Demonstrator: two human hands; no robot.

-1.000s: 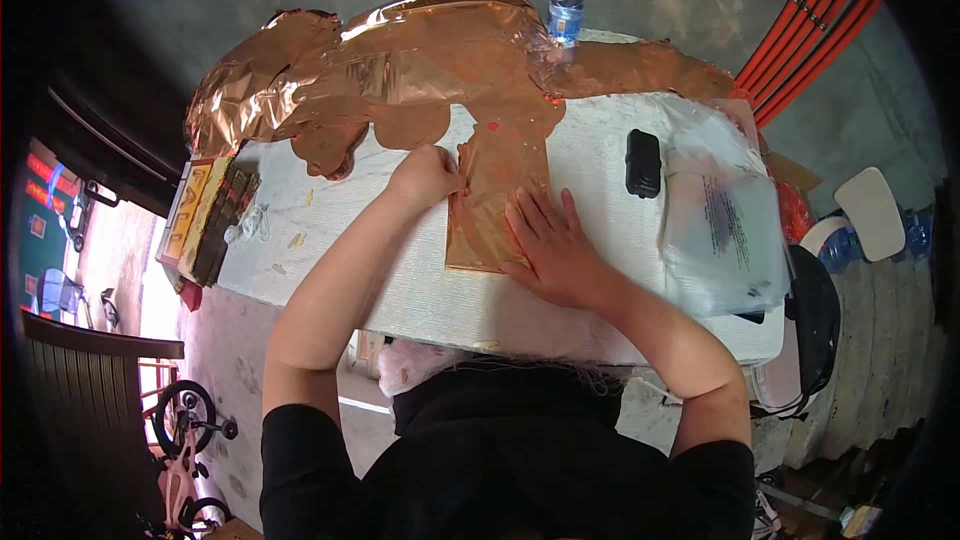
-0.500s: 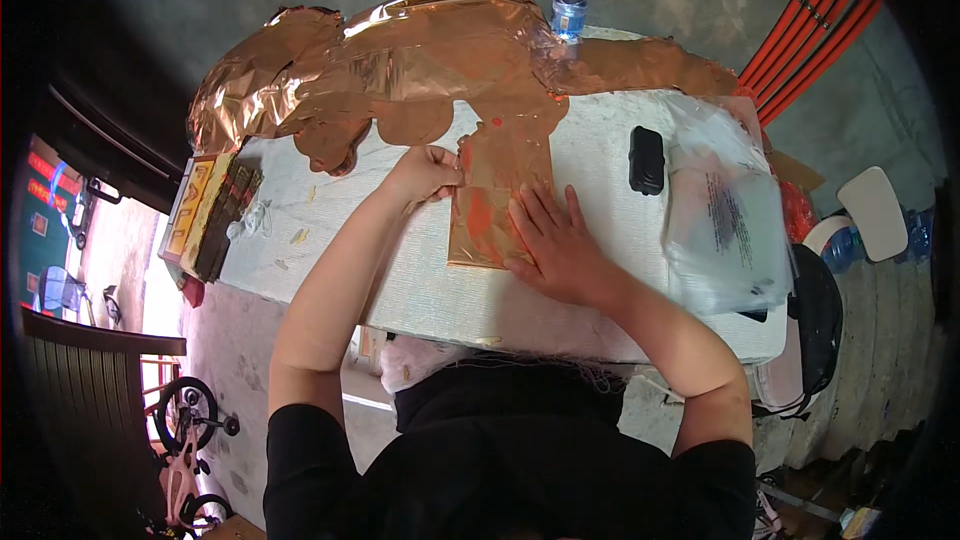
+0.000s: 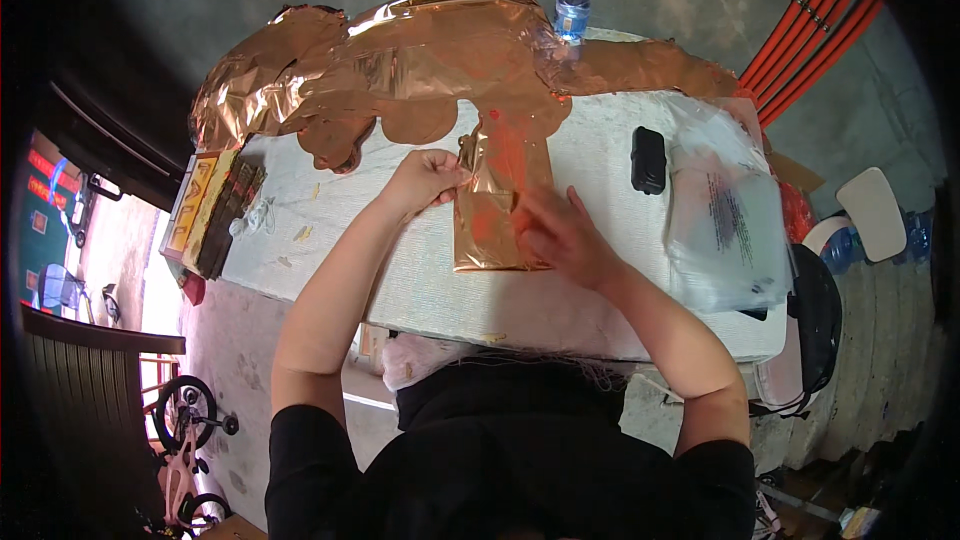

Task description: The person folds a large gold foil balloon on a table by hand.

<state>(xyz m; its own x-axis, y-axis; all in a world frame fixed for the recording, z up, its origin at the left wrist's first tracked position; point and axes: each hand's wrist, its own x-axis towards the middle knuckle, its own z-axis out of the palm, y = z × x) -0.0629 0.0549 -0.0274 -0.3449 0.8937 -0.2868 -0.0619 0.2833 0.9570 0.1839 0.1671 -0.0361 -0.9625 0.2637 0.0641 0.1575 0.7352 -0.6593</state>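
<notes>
A large cut-out shape of shiny copper-coloured foil point(image 3: 430, 65) stretches across the far side of the white-covered table point(image 3: 420, 290). From it a rectangular foil-covered piece point(image 3: 484, 245) reaches toward me, with reddish reflections on its wrinkled surface. At that piece's left edge, my left hand point(image 3: 425, 183) is closed, thumb and fingertips pinched on the foil. My right hand point(image 3: 568, 240) is over the right edge, its fingers bent and smeared by motion. Whether it touches or grips the foil I cannot make out.
On the right lie a black case point(image 3: 648, 160) and a stack of clear plastic bags point(image 3: 725, 215). A water bottle point(image 3: 572, 5) stands at the far edge. Several boxes point(image 3: 205, 210) sit at the table's left end, beside some white string point(image 3: 255, 217).
My right hand has gone from lying flat on the foil piece to lifted, bent and blurred fingers. My left hand keeps its pinch, shifted slightly right. The foil's reflections have changed.
</notes>
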